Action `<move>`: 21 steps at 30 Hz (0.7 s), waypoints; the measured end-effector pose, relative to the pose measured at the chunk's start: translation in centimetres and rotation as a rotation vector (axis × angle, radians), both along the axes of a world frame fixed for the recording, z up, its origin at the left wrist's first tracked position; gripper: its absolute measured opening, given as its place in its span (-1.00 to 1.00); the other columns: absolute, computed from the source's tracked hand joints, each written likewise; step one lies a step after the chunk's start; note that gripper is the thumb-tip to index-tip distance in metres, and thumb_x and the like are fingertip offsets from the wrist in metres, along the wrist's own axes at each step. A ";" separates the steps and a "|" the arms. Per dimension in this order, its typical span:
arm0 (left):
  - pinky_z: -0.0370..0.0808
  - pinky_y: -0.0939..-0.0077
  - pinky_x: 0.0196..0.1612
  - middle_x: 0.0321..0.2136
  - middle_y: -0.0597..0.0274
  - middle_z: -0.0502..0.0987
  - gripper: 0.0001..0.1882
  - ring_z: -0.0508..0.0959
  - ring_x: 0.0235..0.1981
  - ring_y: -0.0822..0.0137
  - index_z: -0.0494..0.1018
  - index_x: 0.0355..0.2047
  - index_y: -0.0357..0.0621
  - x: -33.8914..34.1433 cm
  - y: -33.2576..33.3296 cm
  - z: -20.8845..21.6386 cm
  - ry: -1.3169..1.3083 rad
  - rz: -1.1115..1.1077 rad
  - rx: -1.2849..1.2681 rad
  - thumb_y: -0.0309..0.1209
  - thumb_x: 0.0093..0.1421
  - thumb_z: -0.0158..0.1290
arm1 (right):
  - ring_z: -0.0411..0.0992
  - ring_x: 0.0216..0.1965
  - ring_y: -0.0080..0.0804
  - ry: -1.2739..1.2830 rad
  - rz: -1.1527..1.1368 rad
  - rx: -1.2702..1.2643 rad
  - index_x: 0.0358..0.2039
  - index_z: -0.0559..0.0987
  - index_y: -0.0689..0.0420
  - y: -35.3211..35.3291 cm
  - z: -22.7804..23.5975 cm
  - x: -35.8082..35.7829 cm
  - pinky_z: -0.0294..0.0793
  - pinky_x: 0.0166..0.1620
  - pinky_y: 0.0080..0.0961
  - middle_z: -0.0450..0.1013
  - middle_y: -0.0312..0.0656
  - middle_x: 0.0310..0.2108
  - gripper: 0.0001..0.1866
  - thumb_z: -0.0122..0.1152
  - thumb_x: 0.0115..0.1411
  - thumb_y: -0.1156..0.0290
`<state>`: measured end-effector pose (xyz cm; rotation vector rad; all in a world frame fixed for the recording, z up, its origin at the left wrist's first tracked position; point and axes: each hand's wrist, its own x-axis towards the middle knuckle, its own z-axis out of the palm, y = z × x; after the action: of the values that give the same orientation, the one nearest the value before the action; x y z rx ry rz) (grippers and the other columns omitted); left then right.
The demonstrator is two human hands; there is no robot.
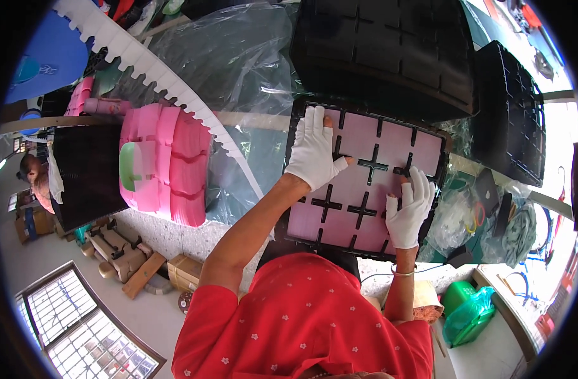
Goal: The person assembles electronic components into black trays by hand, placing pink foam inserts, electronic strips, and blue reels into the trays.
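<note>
A black tray (pixel 373 165) with cross-shaped dividers lies before me, its floor covered in pale pink. My left hand (pixel 314 148), in a white glove with some fingertips bare, is laid flat over the tray's upper left part, fingers stretched out. Over the tray's right side is my right hand (pixel 410 211), gloved the same way, fingers extended upward beside a black divider (pixel 402 170). Neither hand shows anything held. Whether the right fingertips press on the pink surface or hover just above it, I cannot tell.
A stack of black trays (pixel 383 57) stands beyond. Another black stack (pixel 513 114) is at the right. To the left are bundled pink sheets (pixel 169 164) and a long white toothed strip (pixel 169 82). Clear plastic film (pixel 232 63) covers the table. Scissors (pixel 475 218) lie right; a person (pixel 39 177) is far left.
</note>
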<state>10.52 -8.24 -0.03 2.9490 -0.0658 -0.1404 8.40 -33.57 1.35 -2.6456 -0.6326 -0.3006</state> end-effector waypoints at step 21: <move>-0.21 -0.08 0.40 0.33 -0.20 0.08 -0.12 -0.04 0.40 -0.11 0.26 0.20 -0.43 -1.7 -0.6 2.7 0.167 0.037 0.000 0.18 0.18 -0.06 | 0.09 0.34 -0.12 0.074 0.056 -0.369 0.17 0.40 0.16 3.4 -0.7 5.4 -0.11 0.34 0.12 0.20 -0.08 0.29 -0.37 0.18 0.11 0.15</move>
<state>8.83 -8.82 2.71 2.9235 0.0128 -0.3797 13.84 -30.15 0.61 -2.9639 -0.8028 -0.0722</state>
